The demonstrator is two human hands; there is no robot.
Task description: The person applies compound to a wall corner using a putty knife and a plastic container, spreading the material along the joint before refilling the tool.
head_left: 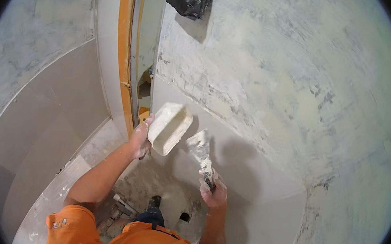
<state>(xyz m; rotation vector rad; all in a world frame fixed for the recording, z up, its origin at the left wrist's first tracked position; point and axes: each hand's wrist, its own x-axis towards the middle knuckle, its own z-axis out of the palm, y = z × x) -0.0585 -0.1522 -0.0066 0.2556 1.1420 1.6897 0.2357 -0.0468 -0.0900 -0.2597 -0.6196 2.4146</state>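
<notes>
Head view: left camera of a head-worn pair
Lens: wide fisheye, straight edges bowed
Facing: down past the orange shirt, toward left hand and right hand
Range: shirt near, patchy wall far

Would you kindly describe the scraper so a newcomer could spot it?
From the orange shirt at the bottom, follow the right forearm up to the right hand. It grips the scraper: a dark handle and flat, smeared blade, unlike the hollow pale trough in the left hand.
</notes>
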